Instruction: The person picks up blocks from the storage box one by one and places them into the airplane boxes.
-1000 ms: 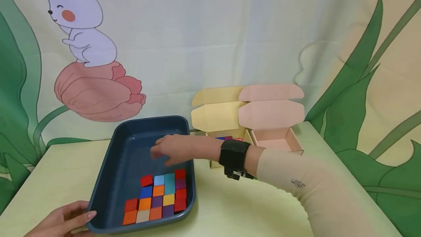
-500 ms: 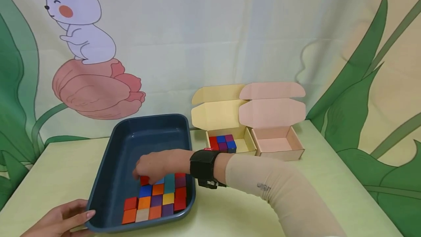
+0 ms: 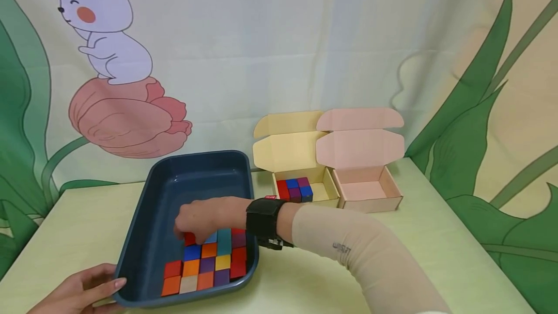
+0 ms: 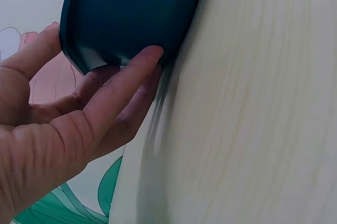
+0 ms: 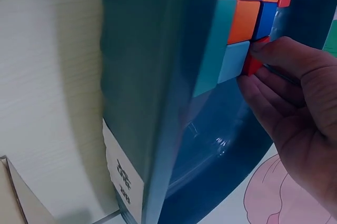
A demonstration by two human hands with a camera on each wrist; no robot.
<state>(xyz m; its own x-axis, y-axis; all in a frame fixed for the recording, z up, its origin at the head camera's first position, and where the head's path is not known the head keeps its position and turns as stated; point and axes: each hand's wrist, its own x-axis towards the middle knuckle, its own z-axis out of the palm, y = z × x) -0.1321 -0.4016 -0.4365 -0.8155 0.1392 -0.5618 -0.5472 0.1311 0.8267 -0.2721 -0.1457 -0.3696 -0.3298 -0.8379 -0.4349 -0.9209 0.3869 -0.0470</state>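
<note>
A dark blue tray (image 3: 150, 236) lies on the table, with several coloured blocks packed in its near right part. At its near left corner, my left hand (image 3: 83, 287) grips the tray, its thumb and fingers spread around the end in the left wrist view. My right hand (image 3: 198, 219) reaches into the tray from the right. In the right wrist view, thumb and fingertips pinch a red block (image 5: 253, 63) at the edge of the group. That block sits beside a light blue block (image 5: 234, 61) and a dark blue block (image 5: 265, 20). The hand partly covers it.
Behind and right of the tray stand an open yellow box (image 3: 324, 195) with several red, blue and purple blocks, and an open pink box (image 3: 370, 202). A printed cloth with a rabbit (image 3: 117, 57) hangs behind the table.
My right hand has come left and down from above the tray onto the red block, uncovering the blocks in the yellow box. My left hand stays at the tray corner.
</note>
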